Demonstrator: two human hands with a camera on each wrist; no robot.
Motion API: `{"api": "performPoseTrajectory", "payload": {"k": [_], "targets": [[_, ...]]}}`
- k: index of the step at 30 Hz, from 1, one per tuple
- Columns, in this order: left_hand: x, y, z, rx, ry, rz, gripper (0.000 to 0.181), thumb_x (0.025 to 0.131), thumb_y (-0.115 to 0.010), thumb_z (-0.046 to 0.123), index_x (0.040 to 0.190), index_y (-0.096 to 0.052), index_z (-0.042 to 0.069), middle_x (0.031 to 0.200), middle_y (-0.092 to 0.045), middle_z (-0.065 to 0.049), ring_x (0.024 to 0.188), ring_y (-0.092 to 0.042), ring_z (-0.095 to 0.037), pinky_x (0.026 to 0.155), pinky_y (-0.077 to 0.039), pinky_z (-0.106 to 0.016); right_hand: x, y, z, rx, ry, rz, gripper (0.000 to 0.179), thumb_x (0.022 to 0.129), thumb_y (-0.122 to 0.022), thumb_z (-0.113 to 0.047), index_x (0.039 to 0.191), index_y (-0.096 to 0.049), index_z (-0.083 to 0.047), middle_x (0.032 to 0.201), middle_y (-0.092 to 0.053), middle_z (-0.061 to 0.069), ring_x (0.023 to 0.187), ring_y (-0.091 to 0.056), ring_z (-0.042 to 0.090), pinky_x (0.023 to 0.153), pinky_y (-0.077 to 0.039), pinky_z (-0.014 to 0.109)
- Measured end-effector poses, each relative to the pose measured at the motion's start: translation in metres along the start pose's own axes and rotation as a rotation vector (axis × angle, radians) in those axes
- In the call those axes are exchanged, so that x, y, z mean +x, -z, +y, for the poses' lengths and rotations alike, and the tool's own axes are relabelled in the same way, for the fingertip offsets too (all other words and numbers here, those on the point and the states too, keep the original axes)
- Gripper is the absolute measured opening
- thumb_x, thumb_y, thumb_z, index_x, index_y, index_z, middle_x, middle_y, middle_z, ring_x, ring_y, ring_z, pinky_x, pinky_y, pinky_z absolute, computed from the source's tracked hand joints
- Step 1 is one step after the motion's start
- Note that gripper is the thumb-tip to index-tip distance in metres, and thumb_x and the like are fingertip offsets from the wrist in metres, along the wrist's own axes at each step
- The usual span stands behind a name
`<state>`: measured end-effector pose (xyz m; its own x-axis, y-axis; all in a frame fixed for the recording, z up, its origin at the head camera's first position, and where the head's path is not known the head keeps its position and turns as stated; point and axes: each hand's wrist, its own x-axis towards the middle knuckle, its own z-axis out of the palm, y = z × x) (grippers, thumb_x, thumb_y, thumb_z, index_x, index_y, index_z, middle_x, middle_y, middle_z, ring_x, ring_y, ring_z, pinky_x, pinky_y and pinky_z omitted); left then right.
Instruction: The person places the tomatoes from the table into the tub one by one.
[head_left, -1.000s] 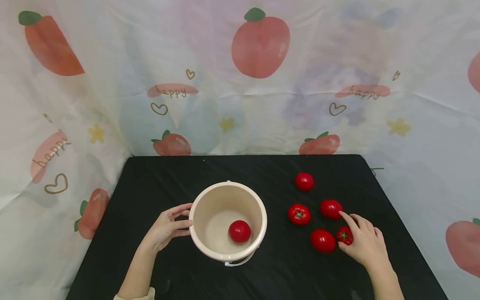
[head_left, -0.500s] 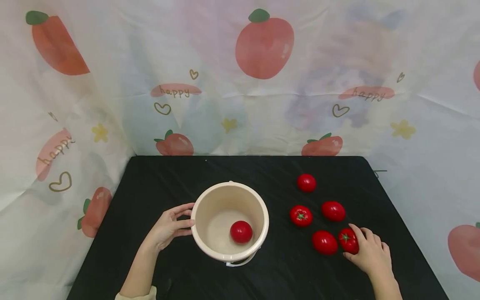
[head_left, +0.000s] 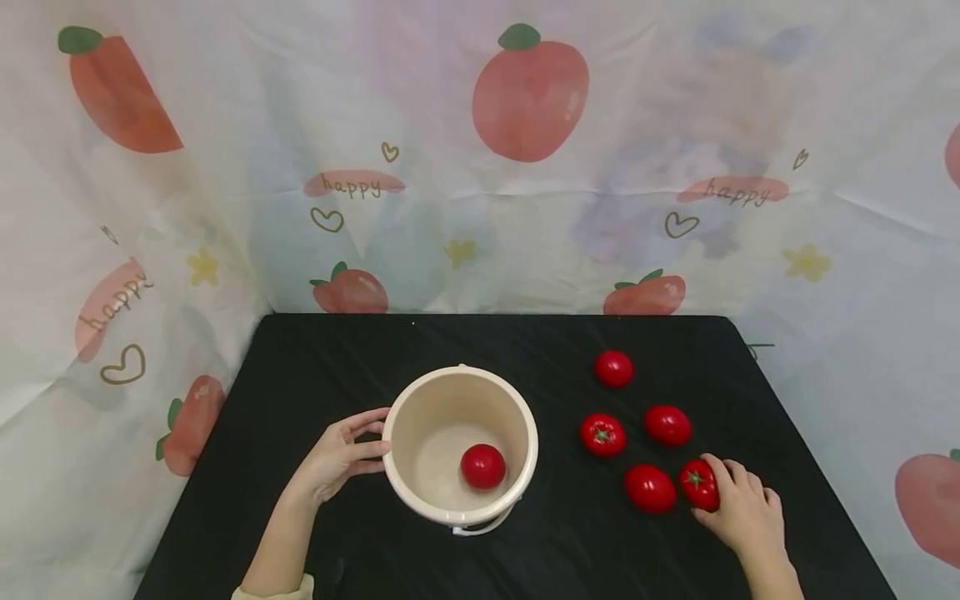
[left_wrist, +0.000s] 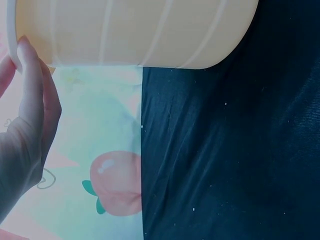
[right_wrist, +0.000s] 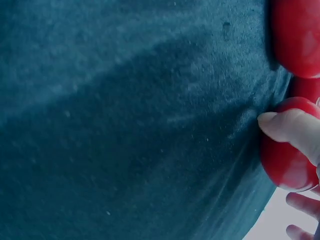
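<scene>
A cream bucket [head_left: 397, 492] stands on the black table, with one red tomato [head_left: 483, 467] inside at its bottom. My left hand [head_left: 337, 458] holds the bucket's rim from the left, fingertips right at the edge. In the left wrist view, its fingers [left_wrist: 32, 85] meet the bucket wall [left_wrist: 135, 32] just under the rim. At the right, my right hand [head_left: 746, 512] grips a red tomato [head_left: 699, 485] with a green stem star, thumb at the near side and fingers over the far side. The right wrist view shows the thumb [right_wrist: 290, 127] pressed on that tomato [right_wrist: 285, 165].
Other tomatoes lie near the held one: one at its left [head_left: 650, 488], another behind it [head_left: 668, 425], a stemmed tomato [head_left: 603, 434] nearer the bucket and a farther one [head_left: 614, 368]. A white bucket handle [head_left: 483, 525] hangs at the front. A printed curtain [head_left: 480, 250] backs the table [head_left: 337, 350].
My right hand has closed round the stemmed tomato and drawn it slightly right, away from its neighbours. The left hand and bucket keep their place; the view shifted a little.
</scene>
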<state>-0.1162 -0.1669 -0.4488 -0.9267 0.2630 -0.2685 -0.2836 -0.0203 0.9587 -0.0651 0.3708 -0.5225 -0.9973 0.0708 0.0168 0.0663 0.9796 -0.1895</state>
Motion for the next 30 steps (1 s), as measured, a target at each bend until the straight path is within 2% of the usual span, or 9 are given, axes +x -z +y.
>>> {"api": "performPoseTrajectory", "payload": {"k": [6,9,12,21,30], "targets": [[0.0,-0.001,-0.001,-0.008,0.005,0.007,0.06,0.08,-0.068,0.001,0.132,-0.04,-0.006,0.108,-0.05,-0.022,0.088,-0.062,-0.026,0.075,-0.054,-0.042,0.005,0.014,0.001,-0.014,0.012,0.03,0.08,0.055,-0.083,-0.022,0.121,-0.042,-0.006,0.113,-0.04,0.027,0.101,-0.034,0.046,0.079,-0.027,0.065],[0.0,0.0,-0.001,-0.005,0.0,0.008,0.059,0.08,-0.067,0.001,0.132,-0.041,-0.006,0.108,-0.05,-0.022,0.089,-0.062,-0.027,0.075,-0.054,-0.042,0.012,0.027,-0.006,-0.011,0.037,0.094,0.08,0.054,-0.084,-0.021,0.121,-0.041,-0.006,0.114,-0.039,0.026,0.102,-0.033,0.046,0.078,-0.027,0.065],[-0.001,0.0,-0.002,-0.004,-0.002,0.009,0.058,0.08,-0.067,0.001,0.132,-0.041,-0.006,0.107,-0.051,-0.02,0.089,-0.062,-0.027,0.075,-0.054,-0.042,0.021,0.043,-0.02,-0.018,0.096,0.172,0.08,0.053,-0.084,-0.02,0.12,-0.042,-0.007,0.116,-0.039,0.025,0.103,-0.033,0.045,0.078,-0.027,0.064],[0.0,0.001,-0.003,-0.009,0.001,0.006,0.058,0.081,-0.066,0.0,0.132,-0.041,-0.005,0.102,-0.053,-0.012,0.084,-0.063,-0.02,0.075,-0.054,-0.042,0.053,0.083,-0.087,-0.052,0.358,0.36,0.082,0.051,-0.086,-0.02,0.121,-0.045,-0.009,0.119,-0.043,0.018,0.106,-0.039,0.037,0.085,-0.031,0.057],[0.001,0.002,-0.003,-0.017,-0.004,0.007,0.058,0.081,-0.065,-0.001,0.132,-0.04,-0.006,0.102,-0.053,-0.012,0.084,-0.063,-0.021,0.075,-0.054,-0.042,0.075,0.097,-0.168,-0.028,0.615,0.437,0.084,0.05,-0.086,-0.027,0.122,-0.047,-0.011,0.119,-0.048,0.013,0.104,-0.046,0.032,0.088,-0.035,0.052]]}}
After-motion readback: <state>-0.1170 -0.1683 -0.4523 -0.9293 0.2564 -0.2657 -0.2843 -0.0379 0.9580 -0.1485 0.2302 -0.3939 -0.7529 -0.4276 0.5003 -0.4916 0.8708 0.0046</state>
